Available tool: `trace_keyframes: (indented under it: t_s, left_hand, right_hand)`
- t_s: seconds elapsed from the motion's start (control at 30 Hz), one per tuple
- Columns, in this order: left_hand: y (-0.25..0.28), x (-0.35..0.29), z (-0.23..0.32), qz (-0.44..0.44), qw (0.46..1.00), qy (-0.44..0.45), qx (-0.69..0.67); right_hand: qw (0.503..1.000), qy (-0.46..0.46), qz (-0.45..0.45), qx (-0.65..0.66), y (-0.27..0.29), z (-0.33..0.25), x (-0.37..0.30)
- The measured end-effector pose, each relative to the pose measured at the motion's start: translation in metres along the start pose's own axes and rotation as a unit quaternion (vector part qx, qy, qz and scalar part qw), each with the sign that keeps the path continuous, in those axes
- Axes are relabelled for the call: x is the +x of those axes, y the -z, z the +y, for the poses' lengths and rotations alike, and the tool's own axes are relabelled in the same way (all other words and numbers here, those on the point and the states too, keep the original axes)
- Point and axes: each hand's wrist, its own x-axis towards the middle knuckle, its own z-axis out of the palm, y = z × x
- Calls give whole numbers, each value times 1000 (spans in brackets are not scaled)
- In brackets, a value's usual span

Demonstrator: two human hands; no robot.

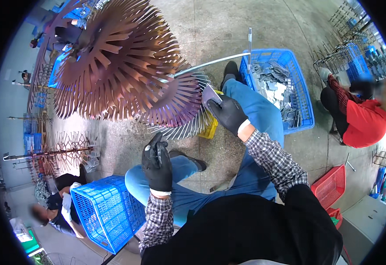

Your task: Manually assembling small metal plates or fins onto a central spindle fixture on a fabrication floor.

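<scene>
1. Right hand (229,114) — gloved, fingers pinched on a flat grey plate (210,95) — meets the near-right edge of the spiked rack (122,66).
2. Left hand (157,165) is curled around something dark, hard to make out.
3. Blue crate (299,88) far right; bare floor between.

The rack of fanned strips (122,66) hung ahead-left of you; a crate of metal pieces (285,88) sat beyond your right knee, another crate (107,212) on the floor at your left.
</scene>
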Motion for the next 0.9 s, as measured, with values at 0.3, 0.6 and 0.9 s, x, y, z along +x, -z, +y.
trace_keyframes:
  t_s: [0.3,0.6,0.9]
  left_hand:
    - [2,1,5,0,999,40,-33]
    - [8,35,37,-36,978,-140,149]
    - [-42,82,31,-58,931,-247,262]
  right_hand:
    - [994,-72,-80,-19,-6,-1,1]
    - [995,20,-39,-85,-1,-24,1]
    - [991,79,-23,-105,-3,-31,2]
